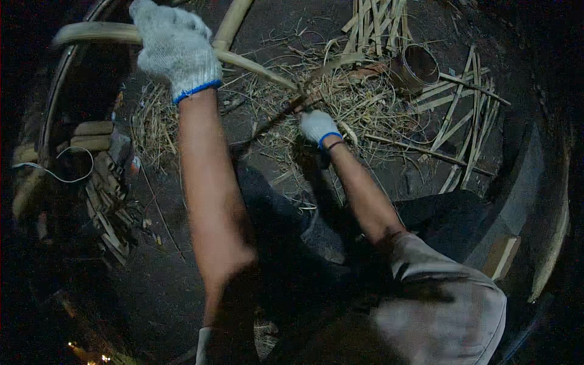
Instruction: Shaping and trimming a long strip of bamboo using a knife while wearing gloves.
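L hand (172, 48) gripped bamboo strip (255, 66) far-left; strip ran rightward to R hand (318, 126), which clamped a blade (277, 118).

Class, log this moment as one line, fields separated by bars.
left hand: gloved, gripping long pale bamboo strip | right hand: gloved, holding dark blade against strip | ground: straw litter

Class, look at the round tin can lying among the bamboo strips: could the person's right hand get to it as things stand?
Probably not at once. The right hand is closed on a dark tool, and the tin can lies farther out to the right. Only loose shavings lie between, so nothing solid blocks the way.
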Motion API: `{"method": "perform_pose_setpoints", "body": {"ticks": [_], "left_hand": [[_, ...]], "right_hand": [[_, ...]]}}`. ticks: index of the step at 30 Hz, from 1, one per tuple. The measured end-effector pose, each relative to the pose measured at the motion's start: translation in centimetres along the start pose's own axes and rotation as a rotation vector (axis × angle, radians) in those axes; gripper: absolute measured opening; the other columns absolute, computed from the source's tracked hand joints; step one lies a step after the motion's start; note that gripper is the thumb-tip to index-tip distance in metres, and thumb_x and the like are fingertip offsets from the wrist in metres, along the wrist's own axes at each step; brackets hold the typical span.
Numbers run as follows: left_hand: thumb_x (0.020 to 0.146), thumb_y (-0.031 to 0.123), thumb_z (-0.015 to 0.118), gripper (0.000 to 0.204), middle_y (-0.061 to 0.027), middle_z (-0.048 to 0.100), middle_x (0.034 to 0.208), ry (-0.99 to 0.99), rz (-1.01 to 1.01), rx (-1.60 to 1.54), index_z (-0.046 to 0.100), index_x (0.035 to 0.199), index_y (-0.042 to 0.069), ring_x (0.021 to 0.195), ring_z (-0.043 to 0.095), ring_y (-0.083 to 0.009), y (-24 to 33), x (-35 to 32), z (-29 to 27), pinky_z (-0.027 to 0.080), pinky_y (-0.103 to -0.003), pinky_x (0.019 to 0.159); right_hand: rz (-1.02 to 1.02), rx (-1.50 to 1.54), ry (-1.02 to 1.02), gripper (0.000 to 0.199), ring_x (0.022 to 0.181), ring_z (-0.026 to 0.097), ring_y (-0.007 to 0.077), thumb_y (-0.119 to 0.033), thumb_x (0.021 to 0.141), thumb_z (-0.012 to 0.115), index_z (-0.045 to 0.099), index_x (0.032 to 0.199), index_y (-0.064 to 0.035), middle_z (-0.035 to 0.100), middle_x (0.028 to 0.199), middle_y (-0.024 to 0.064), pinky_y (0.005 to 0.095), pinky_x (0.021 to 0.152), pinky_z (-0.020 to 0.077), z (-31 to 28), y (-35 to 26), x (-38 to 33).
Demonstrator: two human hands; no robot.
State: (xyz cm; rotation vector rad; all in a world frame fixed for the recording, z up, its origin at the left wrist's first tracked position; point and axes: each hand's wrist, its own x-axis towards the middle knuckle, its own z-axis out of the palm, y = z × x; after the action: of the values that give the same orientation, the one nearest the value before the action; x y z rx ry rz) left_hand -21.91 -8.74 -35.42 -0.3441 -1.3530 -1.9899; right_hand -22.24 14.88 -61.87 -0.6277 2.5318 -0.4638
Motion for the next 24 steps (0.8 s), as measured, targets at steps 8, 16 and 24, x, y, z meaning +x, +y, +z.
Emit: {"method": "perform_pose_setpoints", "body": {"ticks": [8,16,24], "left_hand": [[0.081,0.033,0.045,0.016,-0.0004,0.032,0.063,-0.063,-0.018,-0.160,0.040,0.091,0.022,0.050,0.033,-0.0198,-0.8,-0.2,-0.5,0.031,-0.034,0.040],[0.076,0.034,0.045,0.024,-0.0007,0.033,0.065,-0.053,0.006,-0.242,0.041,0.095,0.020,0.050,0.033,-0.0204,-3.2,0.1,1.0,0.030,-0.036,0.038],[0.080,0.036,0.041,0.021,-0.0004,0.031,0.064,-0.112,0.011,-0.206,0.040,0.092,0.020,0.048,0.032,-0.0198,-0.9,-0.4,0.0,0.028,-0.034,0.039]], "right_hand": [[0.060,0.267,0.275,0.033,0.092,0.062,0.0383,-0.030,0.088,0.054,0.062,0.108,-0.0042,0.065,0.094,0.0234,0.0468,0.082,0.0487,3.3,2.2,-2.2],[-0.120,-0.247,-0.025,0.033,0.088,0.066,0.0376,-0.029,0.082,0.051,0.070,0.092,-0.0049,0.067,0.095,0.0221,0.0474,0.077,0.0525,4.0,5.7,1.3],[-0.060,0.324,0.345,0.033,0.086,0.062,0.0417,-0.031,0.090,0.047,0.064,0.097,-0.0034,0.065,0.090,0.0249,0.0505,0.078,0.0494,-0.8,-4.0,-2.6]]}}
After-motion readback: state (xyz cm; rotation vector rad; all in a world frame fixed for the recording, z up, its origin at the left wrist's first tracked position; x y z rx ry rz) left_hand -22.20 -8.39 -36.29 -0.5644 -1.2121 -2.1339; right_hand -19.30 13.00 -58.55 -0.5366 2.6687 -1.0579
